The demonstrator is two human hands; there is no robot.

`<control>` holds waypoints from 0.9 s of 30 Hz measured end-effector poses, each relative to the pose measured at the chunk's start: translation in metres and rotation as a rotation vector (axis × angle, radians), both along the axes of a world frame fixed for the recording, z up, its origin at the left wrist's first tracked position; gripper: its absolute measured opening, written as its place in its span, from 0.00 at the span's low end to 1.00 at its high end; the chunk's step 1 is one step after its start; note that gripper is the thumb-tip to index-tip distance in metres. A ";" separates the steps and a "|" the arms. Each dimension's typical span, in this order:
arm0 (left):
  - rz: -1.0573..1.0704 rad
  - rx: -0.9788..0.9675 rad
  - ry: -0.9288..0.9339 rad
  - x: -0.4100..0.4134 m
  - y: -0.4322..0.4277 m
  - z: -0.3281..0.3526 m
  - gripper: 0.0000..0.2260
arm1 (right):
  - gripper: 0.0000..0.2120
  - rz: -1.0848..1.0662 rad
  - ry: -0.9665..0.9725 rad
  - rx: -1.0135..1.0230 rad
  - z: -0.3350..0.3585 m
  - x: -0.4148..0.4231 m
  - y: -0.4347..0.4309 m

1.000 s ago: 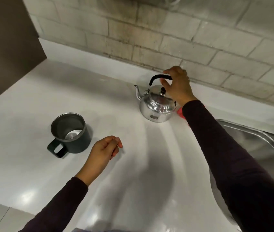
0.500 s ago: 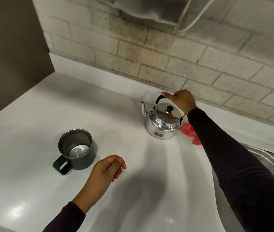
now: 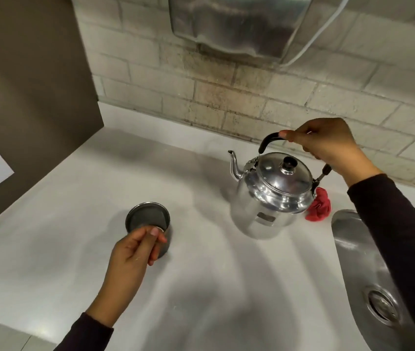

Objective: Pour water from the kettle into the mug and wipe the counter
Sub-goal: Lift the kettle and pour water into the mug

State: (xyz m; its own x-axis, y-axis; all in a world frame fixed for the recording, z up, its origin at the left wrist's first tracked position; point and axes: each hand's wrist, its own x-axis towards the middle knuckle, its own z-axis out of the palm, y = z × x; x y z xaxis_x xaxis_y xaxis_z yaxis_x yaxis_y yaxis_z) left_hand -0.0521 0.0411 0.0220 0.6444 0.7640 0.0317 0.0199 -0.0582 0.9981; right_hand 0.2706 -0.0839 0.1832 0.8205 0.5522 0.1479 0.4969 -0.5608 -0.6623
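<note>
A shiny steel kettle (image 3: 272,198) with a black handle hangs tilted just above the white counter (image 3: 74,198), spout pointing left. My right hand (image 3: 328,145) is closed on its handle. A dark metal mug (image 3: 146,216) stands to the left of the kettle. Its handle is hidden. My left hand (image 3: 130,257) has loosely curled fingers and covers the mug's near side. I cannot tell whether it touches the mug. A crumpled red cloth (image 3: 319,209) lies on the counter behind the kettle, by the sink.
A steel sink (image 3: 368,274) with a drain (image 3: 382,307) is set into the counter at the right. A brick wall runs along the back, with a metal unit (image 3: 239,21) and a white cable mounted above. A brown panel (image 3: 23,72) bounds the left side.
My right hand has raised the kettle by its handle and tilted it. My left hand has moved over the mug's near side. The view has shifted upward.
</note>
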 end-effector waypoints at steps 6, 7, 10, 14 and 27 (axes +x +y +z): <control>0.162 0.085 -0.029 -0.082 0.084 -0.002 0.16 | 0.11 0.186 0.175 0.135 0.043 -0.101 0.020; 0.170 0.082 -0.019 -0.081 0.087 -0.009 0.16 | 0.12 0.224 0.207 0.130 0.042 -0.106 0.018; 0.193 0.033 0.035 -0.076 0.086 -0.027 0.11 | 0.08 0.288 0.255 0.134 0.040 -0.118 0.008; 0.130 -0.059 0.090 -0.060 0.077 -0.046 0.07 | 0.06 0.331 0.212 0.098 0.036 -0.130 0.006; -0.091 0.019 0.248 -0.053 0.076 -0.075 0.19 | 0.06 0.476 -0.039 -0.190 0.046 -0.175 0.053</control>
State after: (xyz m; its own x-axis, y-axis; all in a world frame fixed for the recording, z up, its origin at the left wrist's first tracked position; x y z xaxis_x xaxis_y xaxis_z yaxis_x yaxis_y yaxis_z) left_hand -0.1055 0.1172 -0.0534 0.7001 0.7036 -0.1217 0.2575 -0.0898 0.9621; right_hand 0.0957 -0.0306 0.2295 0.4676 0.8833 0.0336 0.7486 -0.3755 -0.5465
